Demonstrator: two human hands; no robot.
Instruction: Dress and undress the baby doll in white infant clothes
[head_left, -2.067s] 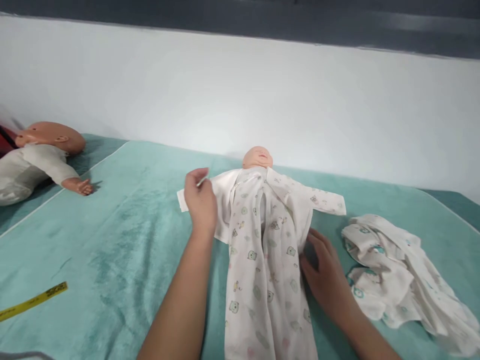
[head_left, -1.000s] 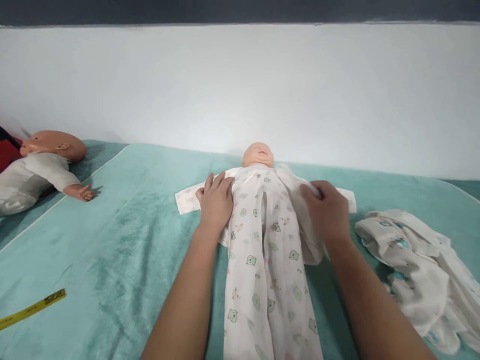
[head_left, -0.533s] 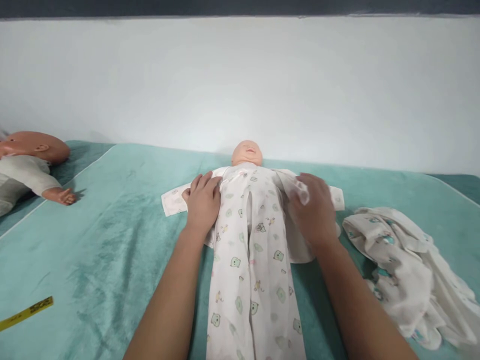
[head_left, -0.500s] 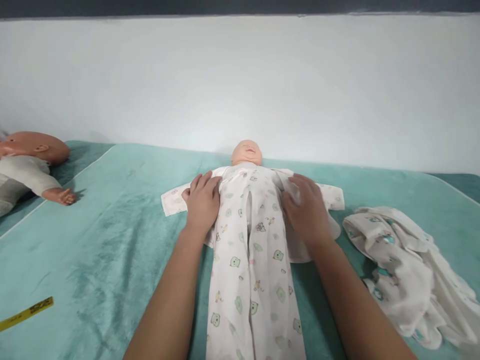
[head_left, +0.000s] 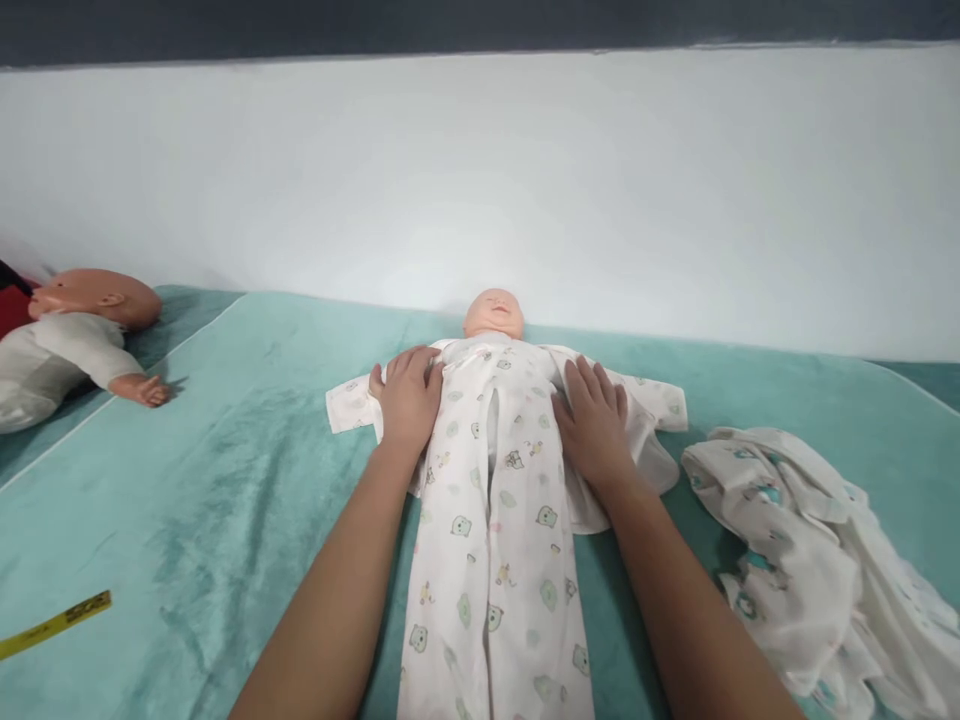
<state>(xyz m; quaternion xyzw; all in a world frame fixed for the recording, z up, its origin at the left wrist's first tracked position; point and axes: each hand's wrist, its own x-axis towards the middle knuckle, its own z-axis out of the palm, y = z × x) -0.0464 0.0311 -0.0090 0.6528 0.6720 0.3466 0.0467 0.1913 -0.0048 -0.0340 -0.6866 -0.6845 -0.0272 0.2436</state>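
Yellow strip (head_left: pixel 56 625) on teal cover (head_left: pixel 225 450), far left; above it, second doll (head_left: pixel 90 345) in off-white, one arm out. Left hand (head_left: pixel 409 400) lies open on the patterned gown's left edge, fingers slightly spread. Gown (head_left: pixel 487 560) runs down mid-view over the doll, whose head (head_left: pixel 493 315) shows at the neckline; sleeves (head_left: pixel 660 400) stick out both sides. Change: right hand (head_left: pixel 596 420), curled a moment ago, now lies open at the gown's other edge. Cloth seems pressed, not pulled. Crumpled garment (head_left: pixel 810 560) far right.
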